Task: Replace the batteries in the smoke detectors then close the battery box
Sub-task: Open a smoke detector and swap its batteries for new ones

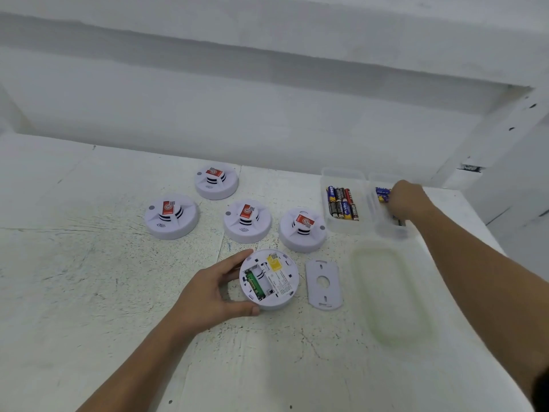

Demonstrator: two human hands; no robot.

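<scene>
Our L hand grips the upturned round white plastic smoke detector, near-centre. Its empty battery bay runs near-to-far. R hand is in the clear plastic battery box, far right, over blue cells; we can't tell its grip.

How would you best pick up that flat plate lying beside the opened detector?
Pinch the plate's near short end, coming from the person's side. It lies flat and thin on the table, with the detector close on its left and the lid on its right, so the long edges are crowded. The near end has bare table before it.
</scene>
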